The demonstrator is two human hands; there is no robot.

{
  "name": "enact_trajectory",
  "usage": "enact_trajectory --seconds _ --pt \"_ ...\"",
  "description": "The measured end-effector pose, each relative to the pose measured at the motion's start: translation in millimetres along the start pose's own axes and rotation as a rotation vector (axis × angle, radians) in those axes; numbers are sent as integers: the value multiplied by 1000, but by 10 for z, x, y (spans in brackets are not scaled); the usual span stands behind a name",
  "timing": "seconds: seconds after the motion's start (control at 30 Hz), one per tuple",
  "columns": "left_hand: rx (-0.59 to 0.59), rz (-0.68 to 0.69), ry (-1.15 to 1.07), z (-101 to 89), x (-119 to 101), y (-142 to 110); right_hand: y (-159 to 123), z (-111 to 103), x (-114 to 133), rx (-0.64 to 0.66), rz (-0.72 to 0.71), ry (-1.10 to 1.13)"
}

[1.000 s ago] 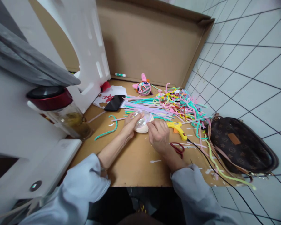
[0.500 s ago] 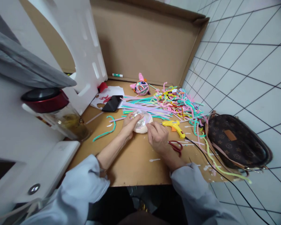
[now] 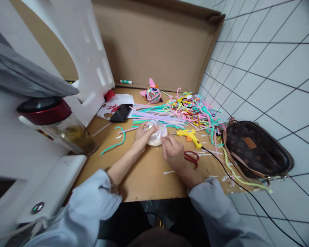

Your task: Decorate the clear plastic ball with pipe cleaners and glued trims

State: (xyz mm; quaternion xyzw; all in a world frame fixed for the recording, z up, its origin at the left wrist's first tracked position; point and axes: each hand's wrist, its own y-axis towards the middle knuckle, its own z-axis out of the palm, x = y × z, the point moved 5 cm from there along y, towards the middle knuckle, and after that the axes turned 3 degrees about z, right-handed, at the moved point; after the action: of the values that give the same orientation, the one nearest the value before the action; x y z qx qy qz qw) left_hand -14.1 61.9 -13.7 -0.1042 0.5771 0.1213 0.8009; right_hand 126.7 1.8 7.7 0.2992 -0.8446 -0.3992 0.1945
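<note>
My left hand (image 3: 143, 136) is closed around a clear plastic ball (image 3: 154, 133), its thumb lying across the top. Pale pink and lilac fuzzy strips run around the ball's rim. At the ball's right edge, my right hand (image 3: 173, 151) is pinched, its fingertips touching or nearly touching the rim; what they grip is hidden. Just beyond that hand lies a yellow hot glue gun (image 3: 189, 134), nozzle pointing left. Red-handled scissors (image 3: 192, 157) rest beside the right wrist, partly covered by it.
Behind the hands lie straight pipe cleaners (image 3: 159, 116) and a tangled heap of them (image 3: 195, 106). A decorated pink ball with ears (image 3: 152, 94), a phone (image 3: 121, 113) and a marker (image 3: 126, 82) sit farther back. A brown handbag (image 3: 257, 151) is right; a glass bottle (image 3: 77, 133) stands left.
The view has shifted slightly, so the surroundings sit a little farther left. Both hands keep nearly the same hold at the ball, with only a slight movement of the right fingers.
</note>
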Motion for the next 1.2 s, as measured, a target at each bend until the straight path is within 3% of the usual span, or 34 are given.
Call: enact_trajectory --seconds 0.43,0.67,0.93,1.2 --pt "58 55 198 -48 -1 33 -54 17 46 25 30 -10" --pt "101 70 348 -71 -70 78 -78 89 29 117 32 -31" --pt "194 69 359 -71 -75 103 -65 77 71 73 -23 -104" --pt "361 -3 399 -86 -152 86 -63 72 65 85 -26 -92"
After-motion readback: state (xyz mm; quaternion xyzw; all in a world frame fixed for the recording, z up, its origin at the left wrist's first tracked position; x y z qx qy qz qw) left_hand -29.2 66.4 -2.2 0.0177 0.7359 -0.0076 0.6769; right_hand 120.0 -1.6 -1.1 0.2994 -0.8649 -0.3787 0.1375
